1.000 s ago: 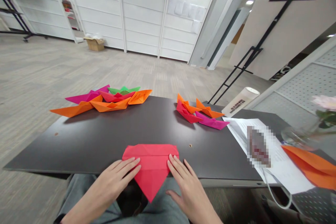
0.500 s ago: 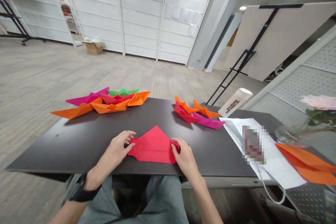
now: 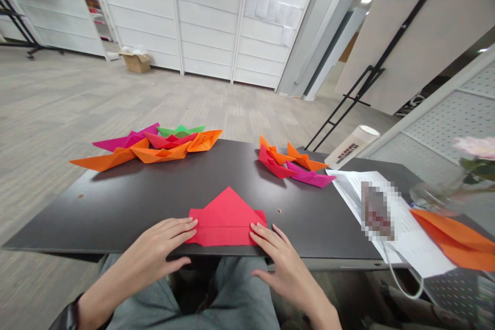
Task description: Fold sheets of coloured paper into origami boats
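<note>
A folded red paper (image 3: pixel 227 216) with a pointed top lies flat near the front edge of the dark table (image 3: pixel 127 206). The fingertips of my left hand (image 3: pixel 162 247) rest on its left end, the thumb held apart below. On its right end lie the fingertips of my right hand (image 3: pixel 280 258), thumb also spread. Neither hand grips the paper. Orange boats (image 3: pixel 160 153), a magenta one (image 3: pixel 129 139), a red one (image 3: pixel 170 141) and a green one (image 3: pixel 181 131) stand at the back left.
More paper boats (image 3: pixel 274 162) stand right of the middle. Farther right are a white cylinder (image 3: pixel 353 147), printed sheets (image 3: pixel 421 247) with a cable, orange paper (image 3: pixel 452 237) and a pink flower (image 3: pixel 477 147) in a clear vase.
Both hands have let go of the paper's ends and now lie flatter on them, fingers extended. The paper sits slightly lower in view, and the camera view has shifted a little.
</note>
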`<state>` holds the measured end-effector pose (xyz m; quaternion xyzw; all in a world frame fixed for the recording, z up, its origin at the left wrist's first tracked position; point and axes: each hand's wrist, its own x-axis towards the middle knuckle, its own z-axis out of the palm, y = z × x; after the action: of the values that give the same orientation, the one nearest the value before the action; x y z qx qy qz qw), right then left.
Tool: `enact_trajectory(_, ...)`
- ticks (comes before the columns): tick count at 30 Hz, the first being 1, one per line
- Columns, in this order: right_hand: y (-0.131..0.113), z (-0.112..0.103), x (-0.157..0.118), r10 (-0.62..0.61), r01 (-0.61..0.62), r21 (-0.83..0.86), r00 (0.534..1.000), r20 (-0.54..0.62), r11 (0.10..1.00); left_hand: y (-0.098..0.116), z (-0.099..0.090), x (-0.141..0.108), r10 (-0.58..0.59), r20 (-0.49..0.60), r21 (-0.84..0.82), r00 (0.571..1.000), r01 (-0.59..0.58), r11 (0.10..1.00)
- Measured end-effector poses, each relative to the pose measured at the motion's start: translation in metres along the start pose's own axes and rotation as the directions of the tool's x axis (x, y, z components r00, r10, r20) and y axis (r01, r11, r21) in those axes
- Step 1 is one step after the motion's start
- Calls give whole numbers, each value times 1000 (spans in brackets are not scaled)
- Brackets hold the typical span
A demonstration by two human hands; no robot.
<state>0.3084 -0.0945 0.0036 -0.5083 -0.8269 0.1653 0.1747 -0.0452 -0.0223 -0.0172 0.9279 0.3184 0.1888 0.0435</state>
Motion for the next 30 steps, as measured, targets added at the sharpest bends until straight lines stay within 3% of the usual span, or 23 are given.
enact_trajectory(4, 1, 4, -7, 2, 8, 116, 996, -87, 993, 2, -3, -4, 9, -18, -95, 1000, -11, 995)
enact_trajectory(7, 4, 7, 4, 122, -79, 222, 975, -185, 972, 7, -6, 6, -122, -37, -199, 992, 113, 973)
enact_trajectory(11, 9, 13, 25, 302, -228, 276, 914, -270, 934, 10, -1, 23, -380, -92, -237, 920, 350, 906)
enact_trajectory(15, 11, 21, 32, 338, -269, 230, 874, -348, 935, 8, 12, 28, -419, -229, -173, 879, 387, 906)
enact_trajectory(17, 9, 22, 32, 322, -263, 198, 866, -384, 944, 11, 16, 28, -395, -291, -115, 872, 378, 919)
enact_trajectory(19, 5, 21, 33, 290, -256, 136, 874, -391, 957, 21, 18, 31, -298, -285, -34, 911, 301, 953)
enact_trajectory(21, -5, 20, 36, 252, -256, 44, 885, -391, 966, 34, 20, 37, -146, -198, 40, 969, 157, 987)
enact_trajectory(23, -20, 23, 40, 191, -222, -36, 904, -382, 974, 46, 22, 43, -13, -92, 86, 996, 21, 996)
enact_trajectory(27, -53, 34, 45, 27, -36, -45, 978, -205, 998, 54, 27, 46, 46, 5, 125, 999, -46, 991)
enact_trajectory(30, -57, 36, 36, 23, -28, -51, 996, -86, 998, 51, 26, 43, 35, 4, 91, 999, -35, 995)
